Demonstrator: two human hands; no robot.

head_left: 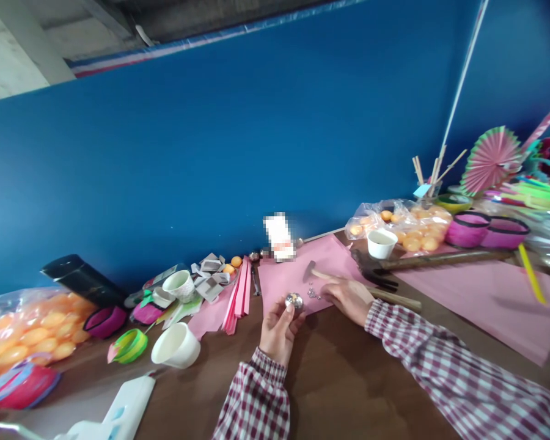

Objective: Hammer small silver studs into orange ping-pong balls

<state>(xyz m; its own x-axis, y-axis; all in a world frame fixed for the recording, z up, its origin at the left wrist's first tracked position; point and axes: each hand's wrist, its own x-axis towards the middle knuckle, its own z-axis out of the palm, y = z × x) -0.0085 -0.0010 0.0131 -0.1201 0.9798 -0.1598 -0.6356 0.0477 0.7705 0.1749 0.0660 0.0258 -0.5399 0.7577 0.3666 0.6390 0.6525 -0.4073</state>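
Note:
My left hand (279, 330) is closed around a small shiny silver metal ball (294, 300), thumb on its near side. A pale yellowish spot shows on the ball's top. To its right, my right hand (351, 299) reaches over the pink paper (279, 278), fingertips drawn together beside a few small silvery pieces (312, 292). Whatever the fingertips pinch, if anything, is too small to make out. A small hammer (323, 275) lies on the paper, its wooden handle passing behind my right hand and showing again past the wrist.
A dark claw hammer (369, 269) and a white cup (382, 243) stand to the right, near bagged orange balls (421, 235). On the left are pink strips (241, 296), a white cup (176, 345) and a green-yellow bowl (129, 346). A blue partition (238, 140) closes off the back.

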